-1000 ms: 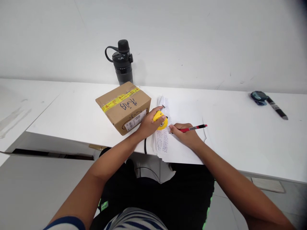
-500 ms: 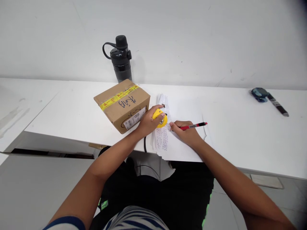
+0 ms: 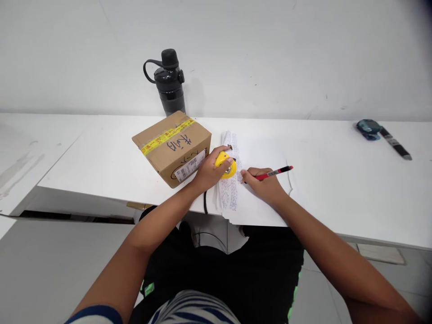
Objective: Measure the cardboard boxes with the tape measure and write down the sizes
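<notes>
My left hand (image 3: 209,170) is closed around a yellow tape measure (image 3: 229,173), resting on sheets of paper (image 3: 259,207) that carry a dense column of small handwriting. A small dark metal tip shows just past my left fingers. In my right hand (image 3: 265,186) I grip a red pen (image 3: 275,172) with a black section, its red end pointing right. The writing tip is by my fingers, close to the handwriting; whether it touches the paper I cannot tell. A taped cardboard box (image 3: 172,150) with blue writing and a label stands right beside my left hand.
Behind the box a black water bottle (image 3: 170,85) stands near the wall. At the right of the white table (image 3: 337,193) lie a dark teal rounded object (image 3: 369,129) and a black-and-grey stick-like item (image 3: 395,144). The table's front edge runs just before my lap.
The view has shifted slightly. My right hand has shifted a little and the pen's red end tilts slightly higher. My left hand keeps its hold on the tape measure.
</notes>
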Motion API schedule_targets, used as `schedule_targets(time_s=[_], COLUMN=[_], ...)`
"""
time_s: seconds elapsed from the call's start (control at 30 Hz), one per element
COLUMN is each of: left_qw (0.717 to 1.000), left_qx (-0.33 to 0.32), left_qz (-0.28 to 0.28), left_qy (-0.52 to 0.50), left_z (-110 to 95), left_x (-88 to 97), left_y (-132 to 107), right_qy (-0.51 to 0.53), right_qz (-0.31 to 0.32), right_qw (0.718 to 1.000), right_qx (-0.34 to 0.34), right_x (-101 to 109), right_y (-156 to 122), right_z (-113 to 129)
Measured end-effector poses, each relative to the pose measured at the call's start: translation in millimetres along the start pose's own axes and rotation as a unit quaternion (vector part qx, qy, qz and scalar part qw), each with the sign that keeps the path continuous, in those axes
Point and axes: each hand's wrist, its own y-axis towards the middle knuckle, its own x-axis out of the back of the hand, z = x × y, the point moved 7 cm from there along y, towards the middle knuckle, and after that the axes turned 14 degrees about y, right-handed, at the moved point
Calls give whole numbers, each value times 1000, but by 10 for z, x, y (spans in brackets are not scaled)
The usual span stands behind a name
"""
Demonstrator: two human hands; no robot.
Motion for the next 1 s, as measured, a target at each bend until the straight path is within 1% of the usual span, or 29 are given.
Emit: schedule_targets(time_s=[0.1,0.23,0.27,0.4,0.6,0.77,0.8,0.93,1.0], left_qw=[1000,1000,1000,1000,999,999,999,999,999], left_qx=[-3,5,8,14,31,33,33,35,38], left_qz=[-7,-9,-10,-20,-12,-14,-15,-15,-6], left_qy=[1,3,3,6,-2,-8,-7,-5,-8], left_z=[-11,-8,-5,0,60,103,104,94,96], left_x=[5,3,5,27,3,-25,-24,-12,-18], left_y=[-1,-7,-9,-18,-29,-23,-22,-25,-24], right_qy=[-4,-6,-5,5,7,4,3,6,6], right_qz=[-3,-53,-52,-13,-29,-79,-78,-24,-30], right_qw=[1000,999,999,1000,999,997,997,1000,999], right_qx=[8,3,0,-9,-13,-3,-4,-16,-18], right_x=[-2,61,60,9,22,80,80,17,27], right_y=[-4,-10,-9,1,-5,-19,-18,-8,-7], right_z=[5,-8,-12,-7,-4,17,16,-23,-46])
